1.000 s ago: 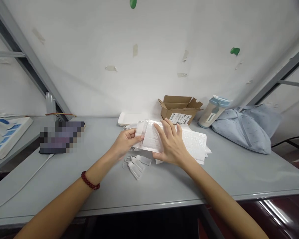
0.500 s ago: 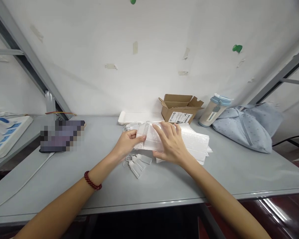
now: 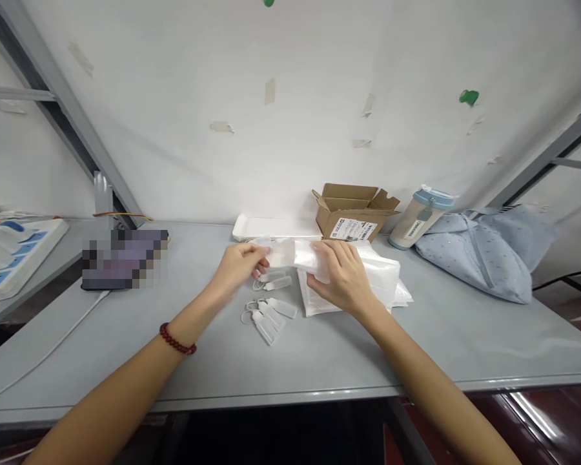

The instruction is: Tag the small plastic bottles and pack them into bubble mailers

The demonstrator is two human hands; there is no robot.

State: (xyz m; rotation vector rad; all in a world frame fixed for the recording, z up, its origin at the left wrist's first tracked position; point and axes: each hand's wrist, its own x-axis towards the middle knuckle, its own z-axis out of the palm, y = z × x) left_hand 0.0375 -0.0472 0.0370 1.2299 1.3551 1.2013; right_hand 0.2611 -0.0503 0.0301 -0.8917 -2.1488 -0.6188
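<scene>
My left hand pinches the near end of a translucent flap or strip. That strip runs right to a white, shiny plastic bag, perhaps bubble wrap. Fingers curled, my right hand grips this bag from above. Under it lies a stack of similar white bags, partly hidden by the hand. On the table in front of the hands are several small translucent plastic pieces with loops. More of these looped pieces lie just below the strip.
Behind the hands are a long white tray and an open cardboard box against the wall. A bottle and a light blue cloth bag stand right. On the left are a phone with a cable and a power strip.
My left hand has moved left and slightly up, with the translucent strip now stretched between the hands. My right hand's fingers have curled round the bag. More looped pieces show below.
</scene>
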